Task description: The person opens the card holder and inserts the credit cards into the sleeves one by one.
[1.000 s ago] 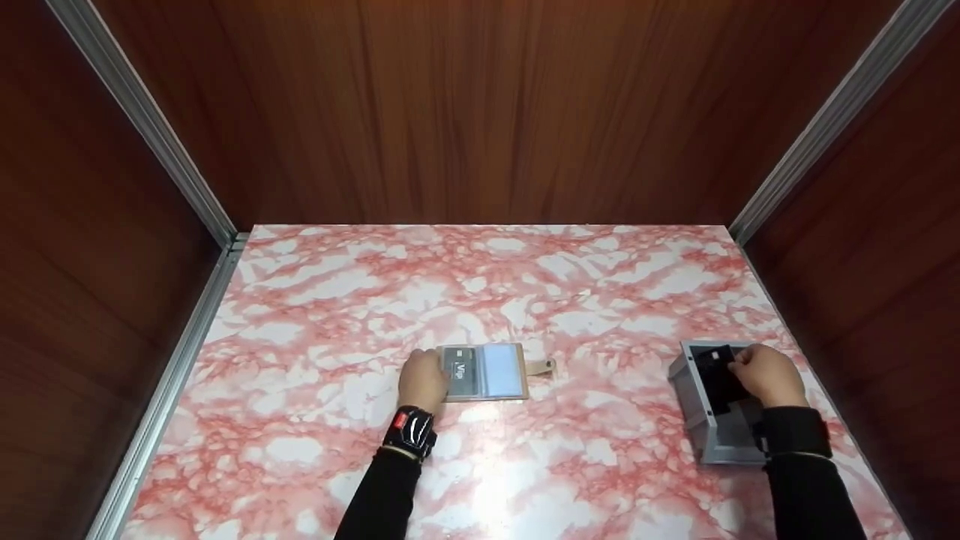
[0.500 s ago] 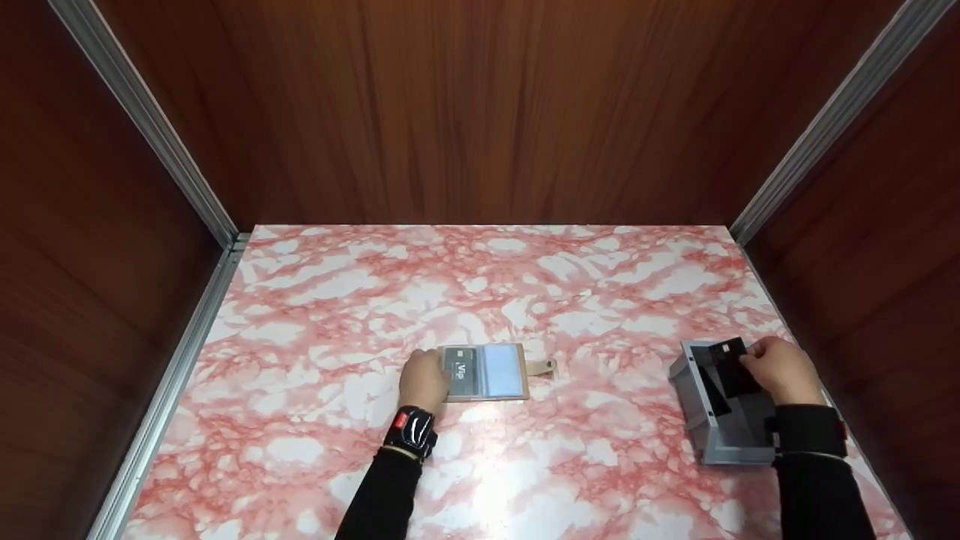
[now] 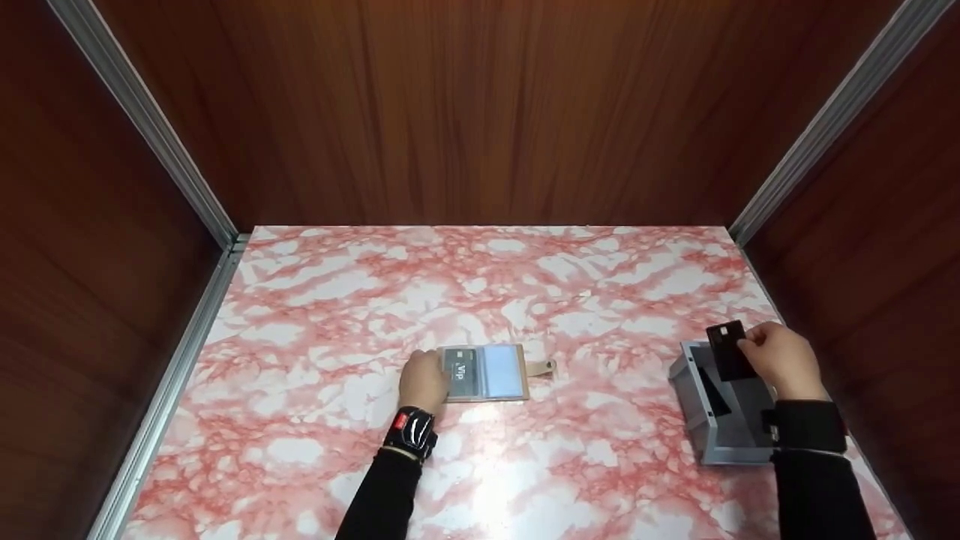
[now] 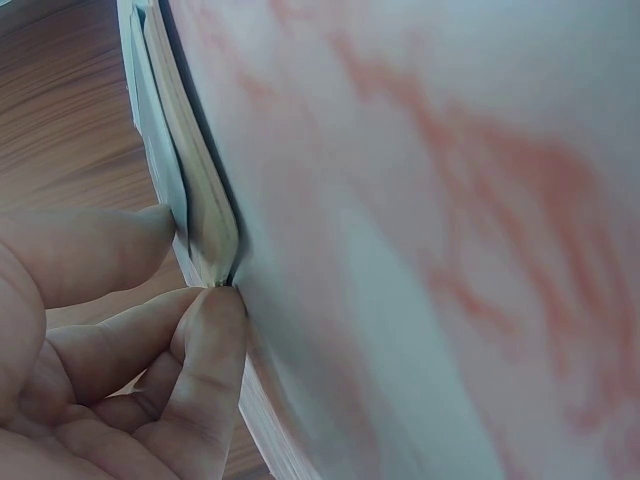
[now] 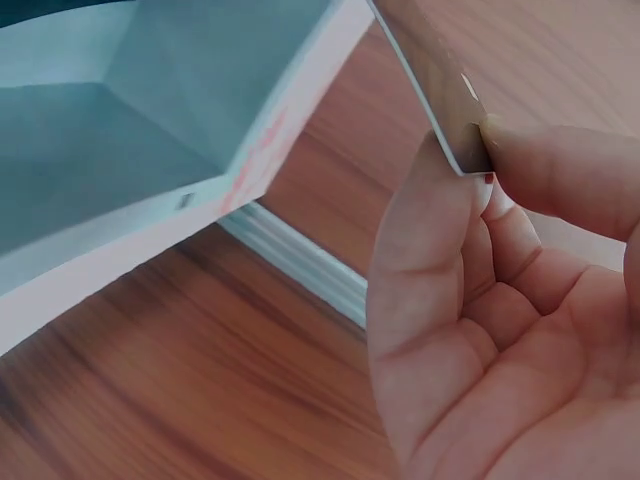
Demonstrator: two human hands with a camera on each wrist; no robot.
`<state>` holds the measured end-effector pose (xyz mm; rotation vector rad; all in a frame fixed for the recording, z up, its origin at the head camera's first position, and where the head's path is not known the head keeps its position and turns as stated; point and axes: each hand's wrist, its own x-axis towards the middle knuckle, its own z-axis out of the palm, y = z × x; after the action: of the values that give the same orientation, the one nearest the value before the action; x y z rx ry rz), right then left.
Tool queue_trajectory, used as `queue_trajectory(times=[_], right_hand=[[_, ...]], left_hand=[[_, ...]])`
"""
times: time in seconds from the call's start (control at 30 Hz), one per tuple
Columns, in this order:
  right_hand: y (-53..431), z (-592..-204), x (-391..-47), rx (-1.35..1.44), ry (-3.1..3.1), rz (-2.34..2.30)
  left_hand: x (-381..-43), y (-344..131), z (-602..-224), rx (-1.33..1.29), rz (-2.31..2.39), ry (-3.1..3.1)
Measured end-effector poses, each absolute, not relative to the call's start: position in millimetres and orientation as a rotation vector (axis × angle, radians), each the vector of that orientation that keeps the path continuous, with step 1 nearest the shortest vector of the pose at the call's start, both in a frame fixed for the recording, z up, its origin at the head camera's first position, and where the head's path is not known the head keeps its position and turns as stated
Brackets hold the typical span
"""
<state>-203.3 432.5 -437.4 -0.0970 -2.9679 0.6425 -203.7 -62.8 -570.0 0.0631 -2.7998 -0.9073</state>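
Observation:
An open card holder (image 3: 502, 371) lies on the table, clear sleeves facing up, a dark grey card marked "Vip" (image 3: 460, 373) in its left sleeve. My left hand (image 3: 422, 381) pinches the holder's left edge; the left wrist view shows its thumb over the layered edge (image 4: 205, 215) and fingertips at the lower corner. Off to the right, my right hand (image 3: 789, 364) pinches a black card (image 3: 726, 351) with a chip, between thumb and fingers, raised over a grey bin (image 3: 696, 412). In the right wrist view that card (image 5: 440, 85) is seen nearly edge-on.
Inside the bin, another dark card (image 3: 712, 394) leans along the left wall. The holder's snap strap (image 3: 541, 367) points right across the red-and-white marbled table (image 3: 600, 270). Wood-grain panels (image 3: 480, 112) with metal corner rails (image 3: 817, 124) enclose the back and sides.
My right hand has lifted the black card up from inside the bin to above its rim, leaving another dark card behind. The left hand and card holder have stayed put.

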Motion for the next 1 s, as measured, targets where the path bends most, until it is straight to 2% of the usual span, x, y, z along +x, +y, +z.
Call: queue_trajectory(times=[1.0], right_hand=[[361, -422, -212, 0.06, -2.893, 0.767]], left_hand=[[-203, -63, -573, 0.046, -0.935, -2.763]])
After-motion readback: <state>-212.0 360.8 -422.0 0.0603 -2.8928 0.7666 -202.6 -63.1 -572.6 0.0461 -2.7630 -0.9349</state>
